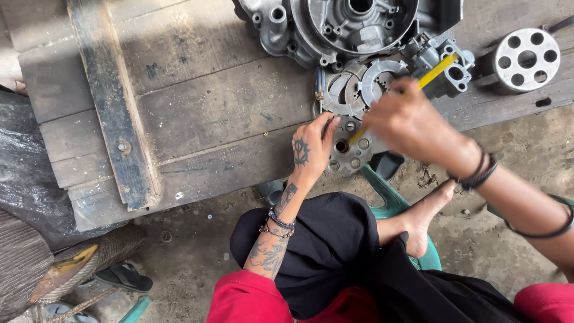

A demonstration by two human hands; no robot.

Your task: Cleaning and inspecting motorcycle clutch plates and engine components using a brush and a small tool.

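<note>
The right hand (pixel 412 122) was motion-blurred, so its grip on the yellow-handled tool (pixel 418 87) could not be made out, and the tool's tip was hidden. At twelve o'clock the engine casing (pixel 353 27) ran off the top edge. The left hand (pixel 314 149) covered part of the round metal plate (pixel 350 155).

Likely a repair workshop: engine casing (pixel 353 27) on worn planks (pixel 197 101).

At the near edge of the weathered wooden plank table (pixel 197 107), the left hand (pixel 311 149) steadies a round grey metal hub (pixel 348 157) while the right hand (pixel 409 122) works a yellow-handled tool (pixel 433 73) into it, beside flat metal rings (pixel 359 87).
</note>
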